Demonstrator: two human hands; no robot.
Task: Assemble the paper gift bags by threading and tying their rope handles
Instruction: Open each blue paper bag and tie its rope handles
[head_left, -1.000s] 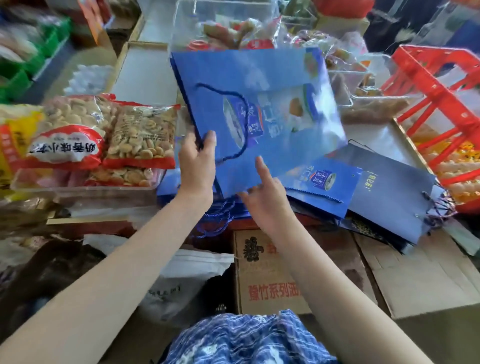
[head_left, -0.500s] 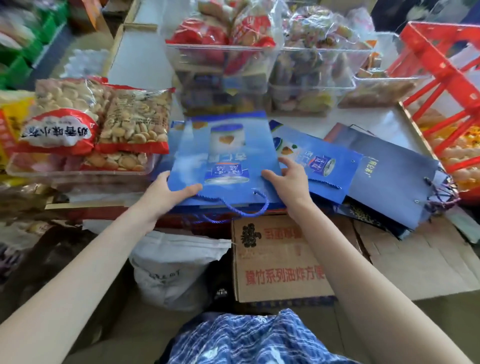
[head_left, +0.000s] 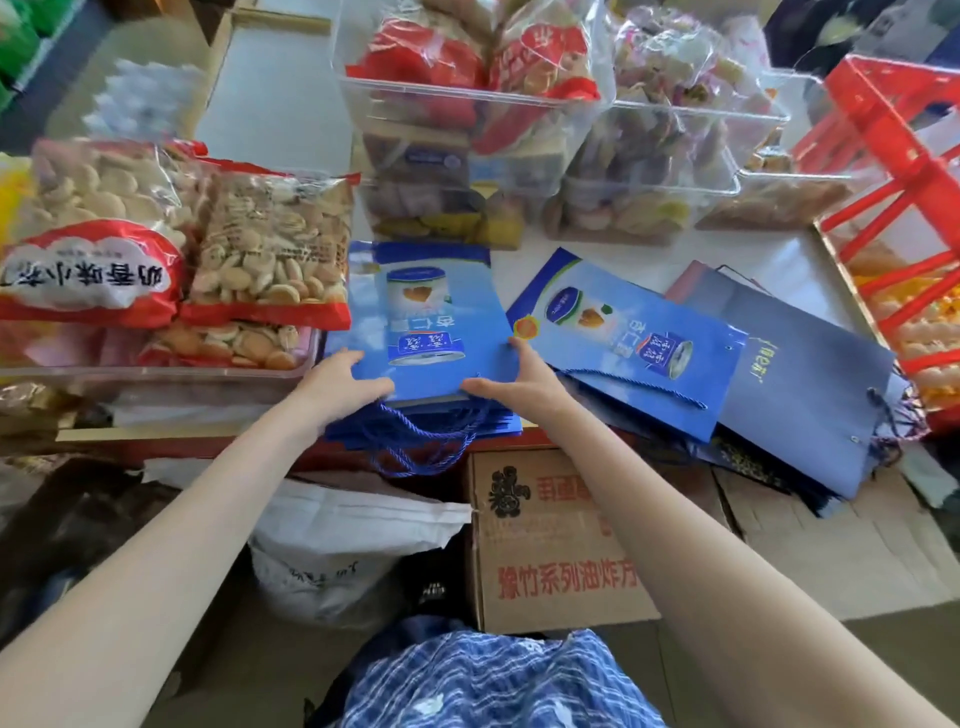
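— So where does the top gift bag (head_left: 434, 317) lie, reckoned from the cardboard box (head_left: 561, 540)?

— Just beyond the box's far edge and a little to its left; it lies flat on a stack of like blue bags (head_left: 498, 423), its long axis running straight away from the person; its mouth edge faces the box, and the blue rope handles (head_left: 421, 441) spill from that edge down toward the box's top.

— And the hands?

— One at each near corner; the left hand (head_left: 340, 384) sits left of the box line, thumb laid across the bag's face and the other fingers tucked under the stack edge, so it appears to pinch the corner; the right hand (head_left: 519, 379) stands above the box's left end, thumb on the bag's near edge and forefinger stretched along its right side; fingers fairly straight, pressing more than clasping.

— Which hand is nearer the next bag?

— The right, by a judgement; the second light-blue bag (head_left: 628, 338) lies slantwise just right of it, beyond the box's far edge, its own rope (head_left: 636, 384) trailing along its near side; the dark navy bags (head_left: 810, 379) lie farther right still, past the box's right end.

— What does the move turn on?

— Probably squaring the top bag on the stack; both thumbs already bracket the mouth edge, so the push would run along the long axis, away from the box.
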